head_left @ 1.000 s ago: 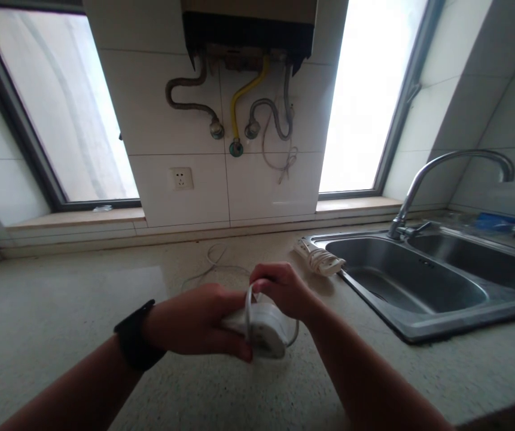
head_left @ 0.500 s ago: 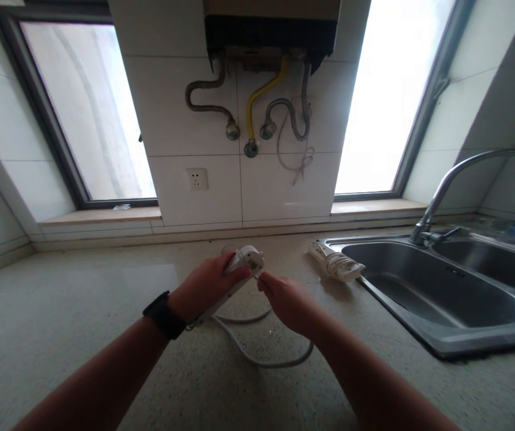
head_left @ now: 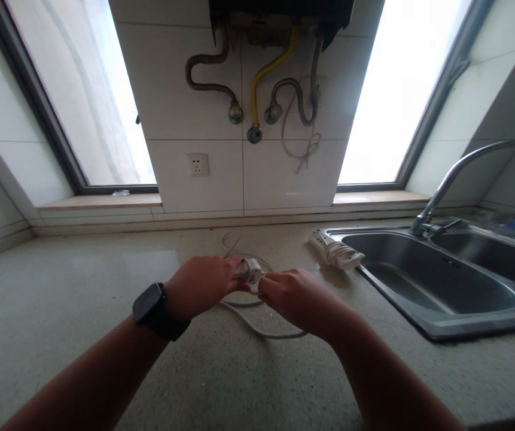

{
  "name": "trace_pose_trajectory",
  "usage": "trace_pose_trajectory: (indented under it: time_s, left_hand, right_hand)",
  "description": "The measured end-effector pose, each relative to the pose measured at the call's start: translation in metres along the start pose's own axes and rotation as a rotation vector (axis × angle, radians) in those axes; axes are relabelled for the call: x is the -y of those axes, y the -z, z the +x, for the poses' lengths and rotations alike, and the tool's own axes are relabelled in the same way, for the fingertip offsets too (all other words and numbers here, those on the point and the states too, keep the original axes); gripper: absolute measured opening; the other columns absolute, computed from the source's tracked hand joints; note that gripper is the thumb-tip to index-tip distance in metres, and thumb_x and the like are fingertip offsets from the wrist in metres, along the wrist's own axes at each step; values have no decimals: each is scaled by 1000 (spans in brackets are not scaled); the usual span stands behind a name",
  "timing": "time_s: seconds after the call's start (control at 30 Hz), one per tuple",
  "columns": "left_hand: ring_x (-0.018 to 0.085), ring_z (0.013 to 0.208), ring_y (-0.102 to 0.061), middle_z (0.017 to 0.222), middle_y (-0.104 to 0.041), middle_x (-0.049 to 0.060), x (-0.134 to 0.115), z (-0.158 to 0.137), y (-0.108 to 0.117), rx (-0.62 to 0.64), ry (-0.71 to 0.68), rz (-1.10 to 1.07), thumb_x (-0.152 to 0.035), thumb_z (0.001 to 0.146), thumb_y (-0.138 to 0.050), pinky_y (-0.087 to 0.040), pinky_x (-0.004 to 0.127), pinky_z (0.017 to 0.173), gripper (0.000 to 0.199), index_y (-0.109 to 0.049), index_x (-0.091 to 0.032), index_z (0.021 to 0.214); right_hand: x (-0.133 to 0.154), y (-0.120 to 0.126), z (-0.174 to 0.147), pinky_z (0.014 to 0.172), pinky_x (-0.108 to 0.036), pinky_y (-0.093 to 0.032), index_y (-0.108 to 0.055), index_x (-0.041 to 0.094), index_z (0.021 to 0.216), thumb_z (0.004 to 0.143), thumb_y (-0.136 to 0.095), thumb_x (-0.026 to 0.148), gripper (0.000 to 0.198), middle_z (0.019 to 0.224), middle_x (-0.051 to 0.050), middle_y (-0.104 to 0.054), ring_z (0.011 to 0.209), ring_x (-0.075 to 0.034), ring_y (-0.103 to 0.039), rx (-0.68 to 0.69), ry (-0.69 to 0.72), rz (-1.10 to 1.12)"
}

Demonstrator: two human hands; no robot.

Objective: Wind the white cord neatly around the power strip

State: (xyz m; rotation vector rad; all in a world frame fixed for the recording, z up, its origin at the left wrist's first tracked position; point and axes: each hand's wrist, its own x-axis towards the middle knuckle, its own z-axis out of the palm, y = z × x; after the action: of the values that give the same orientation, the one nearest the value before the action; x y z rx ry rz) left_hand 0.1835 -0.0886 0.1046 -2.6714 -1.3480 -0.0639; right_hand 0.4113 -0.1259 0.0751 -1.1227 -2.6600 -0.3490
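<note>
My left hand (head_left: pixel 210 281), with a black watch on its wrist, is closed around a white power strip (head_left: pixel 253 271). Only the strip's end shows past my fingers; most of its body is hidden under the hand. My right hand (head_left: pixel 295 296) is closed at that end, its fingertips pinching the white cord (head_left: pixel 256 293). Loose grey-white loops of the cord lie on the counter behind and below both hands. To the right, another white power strip (head_left: pixel 337 251) lies by the sink with its own cord wound around it.
A steel double sink (head_left: pixel 432 269) with a curved faucet (head_left: pixel 445 179) is set into the speckled counter (head_left: pixel 82 323) at the right. On the tiled wall are a socket (head_left: pixel 197 164) and hoses (head_left: pixel 257 90) beneath a water heater. Windows stand on both sides.
My left hand has turned over the strip, so its long body no longer shows. Both hands sit slightly lower in view, and more cord shows behind them. The view has tilted down.
</note>
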Motion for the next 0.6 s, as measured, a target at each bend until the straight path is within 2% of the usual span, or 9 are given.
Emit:
trace_pose_trajectory:
  time_s: [0.1,0.27,0.37,0.47,0.6]
  left_hand:
    - [31,80,-65,89,-67,5,-6,-4,4,59,7,-31,-74,95,-36,-21,31,54,57,-54,-23,113]
    - [27,79,-64,85,-66,2,-7,-7,6,111,-78,-80,-71,90,-52,-20,30,55,48,-58,-25,106]
    - [24,76,-63,82,-65,0,-11,-10,4,168,-165,-79,-72,83,-60,-20,30,54,49,-62,-27,103]
    - [20,71,-61,81,-65,-2,-16,-12,3,210,-291,-167,-68,79,-69,-22,28,54,48,-64,-30,107]
    - [17,72,-61,85,-66,1,-19,-11,11,235,-400,-285,-71,80,-66,-27,27,57,55,-64,-29,116]
  right_hand:
    - [3,2,-1,53,-33,-19,-61,16,88,99,-50,20,16,80,0,-60,62,-14,-45,-107,110,-45]
    - [-5,5,-3,57,-31,-26,-62,17,87,99,-57,31,19,80,-1,-55,70,-14,-48,-253,172,-14]
    - [-8,12,-5,63,-28,-35,-67,19,94,100,-56,34,19,83,0,-56,69,-9,-49,-302,163,152]
    - [-10,18,-7,68,-23,-40,-71,18,96,98,-60,33,19,89,-1,-60,74,-6,-55,-349,134,402]
    - [-20,17,-5,71,-19,-42,-74,19,97,95,-65,33,17,89,0,-63,78,-4,-58,-343,97,614]
